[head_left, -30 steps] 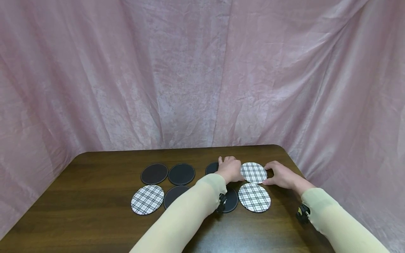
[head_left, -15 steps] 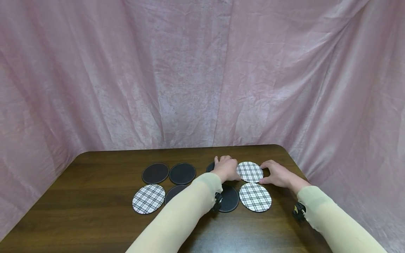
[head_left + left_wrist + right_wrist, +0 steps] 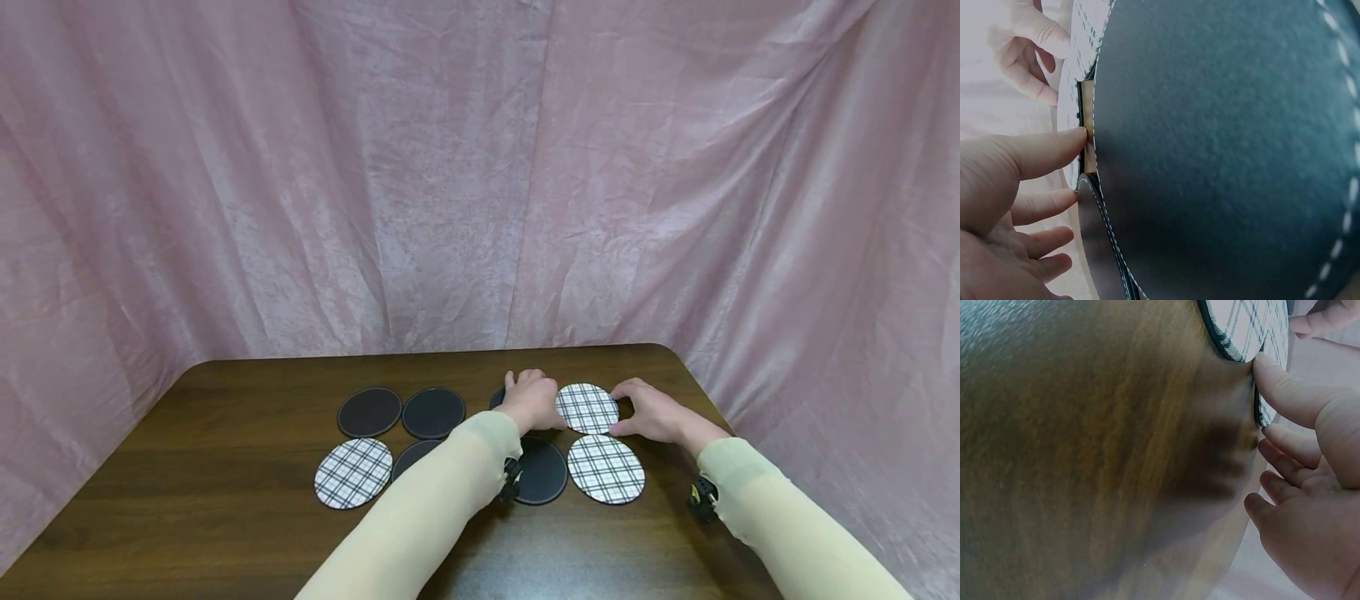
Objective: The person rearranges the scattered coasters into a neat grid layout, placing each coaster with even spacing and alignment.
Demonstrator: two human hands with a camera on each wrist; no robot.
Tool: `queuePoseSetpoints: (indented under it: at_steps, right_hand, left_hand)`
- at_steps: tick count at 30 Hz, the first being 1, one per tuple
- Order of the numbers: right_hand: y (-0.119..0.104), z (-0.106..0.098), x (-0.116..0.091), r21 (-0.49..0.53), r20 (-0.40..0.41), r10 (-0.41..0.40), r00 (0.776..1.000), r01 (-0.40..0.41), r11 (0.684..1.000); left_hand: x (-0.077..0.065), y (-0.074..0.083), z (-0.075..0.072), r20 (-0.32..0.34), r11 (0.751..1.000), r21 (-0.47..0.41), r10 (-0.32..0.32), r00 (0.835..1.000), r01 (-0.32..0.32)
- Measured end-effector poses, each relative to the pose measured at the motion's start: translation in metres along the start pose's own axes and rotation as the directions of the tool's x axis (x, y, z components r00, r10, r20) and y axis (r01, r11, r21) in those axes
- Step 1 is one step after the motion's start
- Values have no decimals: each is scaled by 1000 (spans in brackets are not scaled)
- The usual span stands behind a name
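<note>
A round plaid coaster (image 3: 587,408) lies flat in the back row on the right, between my two hands. My left hand (image 3: 531,402) is at its left edge, thumb and index fingertips right at the rim; its other fingers overlap a black coaster (image 3: 497,398), mostly hidden. On the opposite side, my right hand (image 3: 654,413) spreads thumb and index finger along the right rim. In the right wrist view, the right thumb (image 3: 1288,390) meets the coaster's edge, with the remaining fingers loosely bent below. The left wrist view shows the left thumb (image 3: 1054,150) extended against the rim.
A second plaid coaster (image 3: 606,469) sits just in front, beside a dark stitched coaster (image 3: 543,471). Further left are a plaid coaster (image 3: 353,473), a brown one (image 3: 369,412), a black one (image 3: 433,413), and a dark one (image 3: 414,457) partly behind my sleeve. Pink curtains (image 3: 450,167) hang behind the wooden table (image 3: 187,483).
The back-row plaid coaster has slid left, and both hands have shifted left along with it. The other coasters keep their places apart from a slight shift of the view.
</note>
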State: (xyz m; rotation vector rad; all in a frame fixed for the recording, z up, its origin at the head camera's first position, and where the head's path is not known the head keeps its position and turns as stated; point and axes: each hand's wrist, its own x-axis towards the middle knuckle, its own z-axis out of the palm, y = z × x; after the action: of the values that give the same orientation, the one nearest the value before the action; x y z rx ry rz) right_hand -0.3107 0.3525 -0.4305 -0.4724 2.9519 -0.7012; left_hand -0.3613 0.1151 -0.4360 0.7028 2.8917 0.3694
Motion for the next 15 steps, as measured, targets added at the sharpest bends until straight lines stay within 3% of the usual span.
queuePoseSetpoints:
  at_steps: [7,15]
  right_hand:
    - [1,2,4,22,9,4,1000,-4,1000]
    - [-1,3,4,21,24,2,1000,-3,1000]
  left_hand:
    - [14,-11,13,5,1000,-18,-10,1000,10]
    - [7,-11,10,11,1000,3,-21,1000,21]
